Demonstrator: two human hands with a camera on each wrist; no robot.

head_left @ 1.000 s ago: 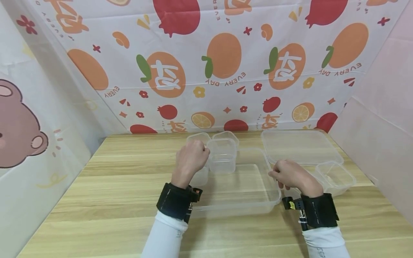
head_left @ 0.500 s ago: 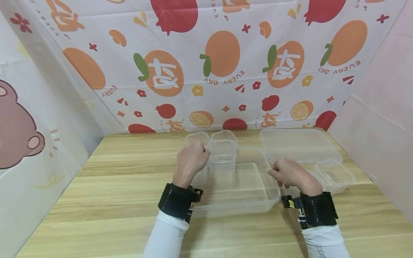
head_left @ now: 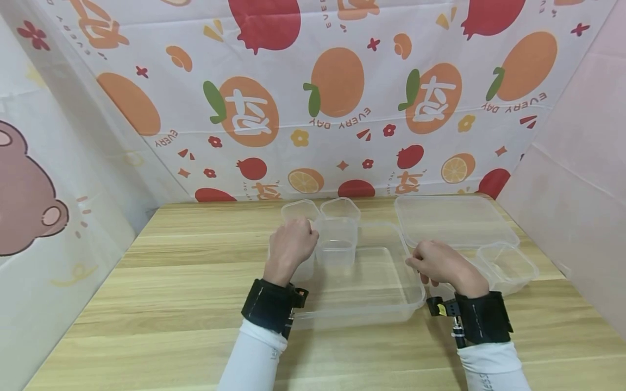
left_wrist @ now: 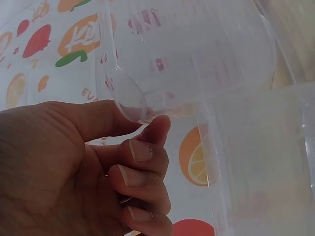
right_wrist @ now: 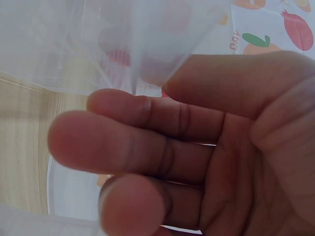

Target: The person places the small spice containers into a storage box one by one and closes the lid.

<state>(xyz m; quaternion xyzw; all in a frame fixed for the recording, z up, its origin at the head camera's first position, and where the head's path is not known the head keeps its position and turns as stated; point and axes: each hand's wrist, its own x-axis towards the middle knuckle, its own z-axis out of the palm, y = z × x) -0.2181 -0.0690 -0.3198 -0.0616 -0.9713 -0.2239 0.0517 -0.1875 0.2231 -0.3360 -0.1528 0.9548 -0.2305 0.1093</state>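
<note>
our left hand [head_left: 289,244] sits at the far left corner of the tray [head_left: 371,304], fingers curled, pinching the rim of a small tub [head_left: 336,241] that stands in that corner just to the right of the knuckles; the left wrist view shows thumb and forefinger on its lip. the tray's long axis runs left to right between our 2 hands. our right hand [head_left: 437,263] curls over the tray's right rim, gripping it.
</note>
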